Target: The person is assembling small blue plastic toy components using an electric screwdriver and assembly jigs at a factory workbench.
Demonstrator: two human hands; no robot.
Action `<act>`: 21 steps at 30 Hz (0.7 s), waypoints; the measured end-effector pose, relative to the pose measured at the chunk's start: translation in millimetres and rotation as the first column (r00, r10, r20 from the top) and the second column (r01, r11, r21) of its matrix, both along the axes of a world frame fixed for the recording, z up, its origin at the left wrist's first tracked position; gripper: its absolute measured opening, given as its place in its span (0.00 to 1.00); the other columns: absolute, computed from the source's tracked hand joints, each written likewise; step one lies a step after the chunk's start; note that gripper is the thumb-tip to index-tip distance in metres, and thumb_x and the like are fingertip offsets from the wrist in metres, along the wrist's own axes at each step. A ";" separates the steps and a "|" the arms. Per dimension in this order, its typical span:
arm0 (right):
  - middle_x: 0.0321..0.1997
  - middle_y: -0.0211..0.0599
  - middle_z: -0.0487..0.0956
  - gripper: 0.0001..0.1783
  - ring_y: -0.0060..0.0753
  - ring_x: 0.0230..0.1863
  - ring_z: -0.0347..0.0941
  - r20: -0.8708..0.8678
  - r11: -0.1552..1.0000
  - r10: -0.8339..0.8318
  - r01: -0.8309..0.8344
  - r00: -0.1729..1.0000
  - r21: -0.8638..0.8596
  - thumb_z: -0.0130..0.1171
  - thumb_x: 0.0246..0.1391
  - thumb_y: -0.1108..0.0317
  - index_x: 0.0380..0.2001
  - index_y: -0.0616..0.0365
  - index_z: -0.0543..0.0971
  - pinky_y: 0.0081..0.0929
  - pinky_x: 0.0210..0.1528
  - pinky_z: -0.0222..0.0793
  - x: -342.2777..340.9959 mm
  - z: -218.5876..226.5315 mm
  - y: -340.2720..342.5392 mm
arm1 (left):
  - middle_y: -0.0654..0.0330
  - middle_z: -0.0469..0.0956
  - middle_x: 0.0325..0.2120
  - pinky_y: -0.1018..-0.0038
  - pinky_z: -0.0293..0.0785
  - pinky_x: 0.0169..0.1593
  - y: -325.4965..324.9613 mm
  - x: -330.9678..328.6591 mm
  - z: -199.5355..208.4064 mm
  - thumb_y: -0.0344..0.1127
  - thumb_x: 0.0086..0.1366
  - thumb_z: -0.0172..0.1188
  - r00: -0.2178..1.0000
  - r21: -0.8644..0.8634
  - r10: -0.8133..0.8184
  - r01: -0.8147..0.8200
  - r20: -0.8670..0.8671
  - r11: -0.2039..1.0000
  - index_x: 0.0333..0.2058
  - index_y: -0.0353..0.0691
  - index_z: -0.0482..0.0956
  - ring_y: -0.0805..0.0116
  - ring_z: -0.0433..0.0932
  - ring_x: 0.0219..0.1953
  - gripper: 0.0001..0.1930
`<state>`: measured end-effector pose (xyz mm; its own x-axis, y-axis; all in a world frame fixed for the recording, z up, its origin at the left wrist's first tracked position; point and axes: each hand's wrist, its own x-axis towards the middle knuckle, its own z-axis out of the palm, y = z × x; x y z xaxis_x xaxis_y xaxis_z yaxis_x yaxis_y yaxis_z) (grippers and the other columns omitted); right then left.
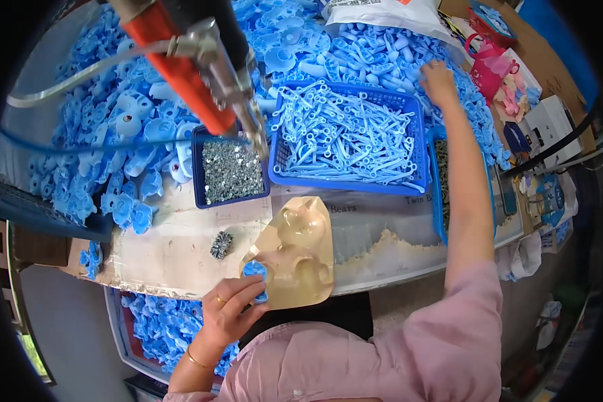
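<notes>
My left hand (pixel 231 309) is closed on a small blue plastic part (pixel 254 270) at the near edge of the table. It holds the part against the left side of a tan moulded fixture (pixel 305 258) with rounded hollows. My right arm stretches far to the right, and my right hand (pixel 439 82) is at a heap of blue plastic pieces (pixel 382 57). Its fingers are bent inward; what they grip, if anything, is hidden. A blue basket (pixel 348 182) full of light blue stick-like parts with ringed ends stands between the hands.
An orange-and-metal power tool (pixel 181 74) hangs at upper left, above a dark blue tray (pixel 233 202) of small screws. Loose screws (pixel 221 245) lie in a clump nearby. Another blue tray (pixel 442 221) sits under my right arm. Blue shells (pixel 124 154) are heaped at left.
</notes>
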<state>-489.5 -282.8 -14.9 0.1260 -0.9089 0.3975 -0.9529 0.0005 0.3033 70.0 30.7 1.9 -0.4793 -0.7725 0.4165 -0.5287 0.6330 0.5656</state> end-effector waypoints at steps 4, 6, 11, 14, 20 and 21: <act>0.42 0.44 0.81 0.17 0.38 0.39 0.80 0.829 0.998 0.052 -0.064 0.556 -0.019 0.65 0.57 0.61 0.43 0.61 0.77 0.33 0.42 0.73 36.8 31.7 35.1 | 0.65 0.84 0.43 0.71 0.75 0.45 4.6 20.2 -2.3 0.34 0.48 0.74 0.979 -0.128 0.046 -0.020 0.200 0.992 0.42 0.45 0.84 0.61 0.78 0.42 0.19; 0.38 0.37 0.80 0.16 0.26 0.32 0.76 0.697 0.975 0.104 -0.212 0.710 0.070 0.64 0.59 0.61 0.42 0.63 0.76 0.26 0.37 0.72 90.0 61.8 79.0 | 0.63 0.83 0.44 0.67 0.78 0.47 1.1 25.6 -5.6 0.34 0.50 0.73 0.979 -0.154 0.004 0.029 0.206 0.988 0.42 0.45 0.84 0.59 0.80 0.45 0.18; 0.47 0.29 0.78 0.16 0.19 0.37 0.72 0.929 0.729 -0.069 -0.618 0.364 0.296 0.59 0.61 0.72 0.52 0.61 0.79 0.20 0.38 0.71 225.8 50.5 212.4 | 0.62 0.82 0.46 0.61 0.78 0.55 0.1 25.6 -27.3 0.34 0.56 0.71 0.980 -0.169 -0.079 0.111 0.182 0.979 0.42 0.43 0.82 0.59 0.80 0.51 0.15; 0.46 0.41 0.80 0.14 0.36 0.38 0.78 0.883 0.565 0.200 -0.786 0.425 0.251 0.58 0.61 0.73 0.50 0.61 0.79 0.32 0.41 0.74 277.9 26.9 272.7 | 0.61 0.83 0.46 0.59 0.78 0.55 0.1 24.6 -40.5 0.33 0.55 0.72 0.982 -0.182 -0.085 0.115 0.168 0.977 0.42 0.43 0.82 0.58 0.81 0.51 0.15; 0.45 0.34 0.80 0.14 0.42 0.39 0.76 0.579 0.637 0.543 -0.748 0.608 0.187 0.71 0.46 0.66 0.37 0.57 0.82 0.38 0.39 0.72 306.3 22.2 319.7 | 0.60 0.81 0.48 0.59 0.73 0.60 4.8 26.9 -43.6 0.39 0.58 0.70 0.973 -0.138 -0.154 0.178 0.171 0.974 0.43 0.43 0.82 0.59 0.79 0.53 0.15; 0.45 0.33 0.80 0.16 0.40 0.39 0.75 0.520 0.629 0.588 -0.755 0.619 0.187 0.72 0.43 0.66 0.37 0.57 0.82 0.37 0.37 0.70 308.9 23.1 324.6 | 0.60 0.81 0.48 0.59 0.73 0.61 5.0 28.0 -47.1 0.39 0.59 0.70 0.975 -0.157 -0.158 0.183 0.159 0.970 0.43 0.43 0.82 0.59 0.79 0.53 0.15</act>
<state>-180.6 41.8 8.2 0.6774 -0.6997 0.2270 -0.6563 -0.7143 -0.2432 98.0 35.6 -45.2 -0.6625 -0.5980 0.4512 -0.4724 0.8009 0.3679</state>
